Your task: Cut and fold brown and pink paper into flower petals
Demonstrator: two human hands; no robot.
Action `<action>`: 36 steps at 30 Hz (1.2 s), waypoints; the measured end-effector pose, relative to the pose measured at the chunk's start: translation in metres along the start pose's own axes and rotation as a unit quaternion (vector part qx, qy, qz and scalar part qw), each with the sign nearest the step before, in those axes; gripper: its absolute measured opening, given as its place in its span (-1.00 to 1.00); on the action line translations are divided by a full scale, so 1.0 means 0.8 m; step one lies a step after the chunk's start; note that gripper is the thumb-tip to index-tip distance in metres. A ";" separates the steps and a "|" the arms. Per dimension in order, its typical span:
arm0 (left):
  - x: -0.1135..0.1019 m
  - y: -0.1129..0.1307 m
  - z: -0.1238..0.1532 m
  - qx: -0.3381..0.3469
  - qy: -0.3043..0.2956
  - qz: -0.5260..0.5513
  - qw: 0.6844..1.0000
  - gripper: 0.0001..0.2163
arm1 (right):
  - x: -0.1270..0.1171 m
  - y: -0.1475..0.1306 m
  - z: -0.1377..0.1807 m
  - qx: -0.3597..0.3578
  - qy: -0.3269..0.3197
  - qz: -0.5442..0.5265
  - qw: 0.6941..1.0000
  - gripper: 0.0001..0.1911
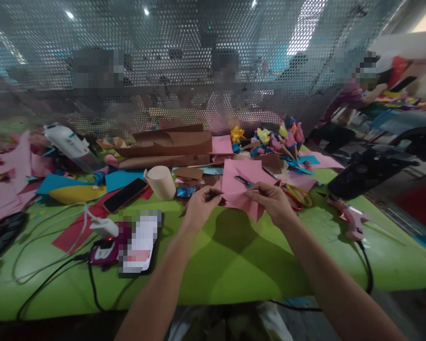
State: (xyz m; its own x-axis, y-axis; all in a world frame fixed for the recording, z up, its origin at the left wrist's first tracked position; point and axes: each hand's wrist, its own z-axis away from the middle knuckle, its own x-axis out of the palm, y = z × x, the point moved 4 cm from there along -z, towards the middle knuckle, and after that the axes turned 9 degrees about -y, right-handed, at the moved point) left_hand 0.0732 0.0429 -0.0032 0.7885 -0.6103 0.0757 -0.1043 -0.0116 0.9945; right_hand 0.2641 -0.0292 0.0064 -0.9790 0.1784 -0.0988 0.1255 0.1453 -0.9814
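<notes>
A creased piece of pink paper [242, 200] is stretched between my two hands above the green table. My left hand [200, 207] pinches its left edge between thumb and fingers. On the other side, my right hand [272, 202] pinches the right part near the top. Behind it lies a flat pink sheet [246, 169], partly covered by the held piece. Dark scissor blades [243, 180] show just beyond the paper. Yellow-handled scissors [301, 195] lie to the right of my right hand. A cream paper roll [161, 183] stands beyond my left hand.
A pink glue gun [353, 221] with a black cord lies right. Two phones [125, 195] and a purple power strip [105, 252] with cables occupy the left. Brown paper [170, 144] and paper flowers [264, 137] line the back, before a perforated metal screen [184, 71]. Another person [348, 104] sits far right.
</notes>
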 end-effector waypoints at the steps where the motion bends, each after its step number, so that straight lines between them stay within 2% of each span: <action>1: 0.000 0.000 0.000 -0.001 0.004 0.008 1.000 -0.84 | 0.001 0.000 0.000 -0.002 0.000 0.000 1.000 -0.53; 5: -0.001 0.003 0.002 -0.006 0.019 0.035 0.999 -0.84 | 0.004 -0.003 0.001 -0.011 -0.004 0.004 1.000 -0.55; 11: -0.008 0.008 0.004 -0.035 -0.027 0.016 0.999 -0.87 | 0.000 -0.004 0.001 -0.025 -0.001 0.037 0.999 -0.60; 13: -0.011 0.010 0.005 -0.030 -0.025 -0.021 0.999 -0.83 | -0.001 -0.004 0.001 -0.026 0.004 0.050 0.998 -0.60; 17: -0.005 0.018 0.009 0.006 -0.035 -0.182 0.983 -0.72 | 0.001 -0.003 0.001 -0.029 -0.002 0.060 0.998 -0.62; 21: 0.009 0.026 0.013 0.038 -0.071 -0.292 0.953 -0.80 | 0.004 -0.002 0.001 -0.034 -0.014 0.074 0.997 -0.65; 28: 0.010 0.027 0.012 0.009 -0.077 -0.331 0.940 -0.79 | 0.007 -0.003 0.003 -0.046 -0.021 0.078 0.996 -0.68; 36: 0.011 0.033 0.010 0.086 -0.088 -0.413 0.902 -0.87 | 0.012 -0.002 0.003 -0.069 -0.031 0.110 0.991 -0.70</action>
State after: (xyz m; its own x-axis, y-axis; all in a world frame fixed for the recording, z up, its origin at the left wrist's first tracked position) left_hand 0.0726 0.0306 0.0231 0.5331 -0.4536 -0.7142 0.3696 -0.6344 0.6789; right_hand 0.2544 -0.0305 0.0070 -0.9330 0.1600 -0.3224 0.3536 0.2412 -0.9037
